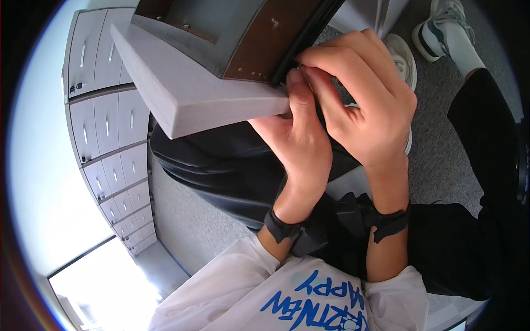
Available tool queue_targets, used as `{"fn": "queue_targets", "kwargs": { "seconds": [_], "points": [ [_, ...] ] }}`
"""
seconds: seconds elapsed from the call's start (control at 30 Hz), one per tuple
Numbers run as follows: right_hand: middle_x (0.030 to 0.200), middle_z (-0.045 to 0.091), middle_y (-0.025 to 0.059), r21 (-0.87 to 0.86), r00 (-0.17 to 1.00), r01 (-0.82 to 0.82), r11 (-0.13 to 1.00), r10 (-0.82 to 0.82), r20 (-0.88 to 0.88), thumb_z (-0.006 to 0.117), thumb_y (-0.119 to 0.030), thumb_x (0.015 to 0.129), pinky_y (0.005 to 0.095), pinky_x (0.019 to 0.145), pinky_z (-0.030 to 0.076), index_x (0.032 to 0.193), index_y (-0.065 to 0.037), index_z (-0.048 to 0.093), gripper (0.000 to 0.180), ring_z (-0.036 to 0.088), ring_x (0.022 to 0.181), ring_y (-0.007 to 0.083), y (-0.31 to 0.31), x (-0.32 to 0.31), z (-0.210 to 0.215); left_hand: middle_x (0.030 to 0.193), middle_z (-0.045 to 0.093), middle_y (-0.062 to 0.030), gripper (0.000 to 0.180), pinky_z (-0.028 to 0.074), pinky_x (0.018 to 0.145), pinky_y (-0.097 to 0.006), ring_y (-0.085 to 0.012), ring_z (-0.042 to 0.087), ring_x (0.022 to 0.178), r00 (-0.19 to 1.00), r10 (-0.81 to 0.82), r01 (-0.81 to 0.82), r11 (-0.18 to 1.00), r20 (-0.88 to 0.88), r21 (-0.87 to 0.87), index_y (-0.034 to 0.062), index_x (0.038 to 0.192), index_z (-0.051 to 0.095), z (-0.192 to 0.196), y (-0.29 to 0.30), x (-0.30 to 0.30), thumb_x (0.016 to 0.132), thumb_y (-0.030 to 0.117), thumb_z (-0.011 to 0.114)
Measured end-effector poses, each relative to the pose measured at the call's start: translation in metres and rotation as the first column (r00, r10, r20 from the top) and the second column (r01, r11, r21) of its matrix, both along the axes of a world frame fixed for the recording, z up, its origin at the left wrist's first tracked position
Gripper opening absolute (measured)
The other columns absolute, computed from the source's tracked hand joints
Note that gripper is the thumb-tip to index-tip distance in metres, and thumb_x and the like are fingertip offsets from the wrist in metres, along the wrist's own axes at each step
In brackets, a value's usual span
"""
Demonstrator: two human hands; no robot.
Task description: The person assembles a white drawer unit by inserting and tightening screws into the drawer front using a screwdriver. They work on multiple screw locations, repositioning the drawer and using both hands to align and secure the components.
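A box-like thing with grey metal and brown panels [256, 47] stands on a pale board [210, 107], with a black strip [309, 38] along its right edge. At the lower end of that strip my two hands meet. My left hand [302, 135] has its thumb raised against the corner, while its fingers go out of sight by the board's edge. My right hand [364, 105] is closed, its index finger and thumb drawn together at the black edge. What either hand's fingertips hold there is too small and hidden to make out.
Rows of pale lockers [107, 121] line the left side. Grey carpet [436, 138] covers the floor. On the right are another person's black-clothed leg [475, 132] and a sneaker [428, 41]. Black bands with small boxes [309, 237] sit on my wrists.
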State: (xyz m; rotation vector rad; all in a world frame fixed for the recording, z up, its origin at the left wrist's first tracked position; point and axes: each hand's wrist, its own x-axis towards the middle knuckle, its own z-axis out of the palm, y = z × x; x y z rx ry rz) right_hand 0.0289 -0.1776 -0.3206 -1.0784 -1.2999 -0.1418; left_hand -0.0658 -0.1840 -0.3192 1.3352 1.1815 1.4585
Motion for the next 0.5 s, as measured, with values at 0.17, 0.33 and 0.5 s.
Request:
{"fn": "queue_targets", "kwargs": {
  "seconds": [0.17,0.33,0.5],
  "points": [
    [0.080,0.068,0.0055,0.011,0.999,0.018,1.000,-0.018,0.042,0.077,0.007,0.072,0.0281,0.061,0.050,0.088,-0.002,0.072,0.019,0.063,0.071,0.0191,0.002,0.004,0.002,0.108,0.061,-0.0101,0.021,0.047,0.085,-0.029,-0.0150,0.057,0.095,0.994,0.023,-0.022,1.000,0.109,-0.005,-0.0055,0.114,0.053,-0.006,0.004,0.004,0.098,0.005,0.062],
    [0.080,0.068,0.0056,-0.023,0.998,0.000,1.000,0.001,0.057,0.077,0.006,0.072,0.0274,0.060,0.051,0.088,-0.002,0.073,0.018,0.064,0.070,0.0183,-0.001,0.006,0.008,0.107,0.062,-0.0092,0.019,0.048,0.085,-0.029,-0.0147,0.058,0.094,0.969,-0.042,0.042,0.999,0.245,0.006,-0.0040,0.114,0.054,-0.002,0.005,0.009,0.096,0.001,0.059],
    [0.079,0.068,0.0047,-0.016,0.983,0.021,1.000,-0.018,0.181,0.078,0.005,0.072,0.0266,0.059,0.051,0.088,-0.003,0.074,0.018,0.065,0.069,0.0172,0.003,0.014,0.011,0.107,0.062,-0.0096,0.019,0.048,0.084,-0.029,-0.0148,0.058,0.093,0.983,-0.027,0.031,0.999,0.184,-0.019,-0.0040,0.114,0.054,0.004,0.003,0.006,0.096,0.000,0.057]
  ]
}}
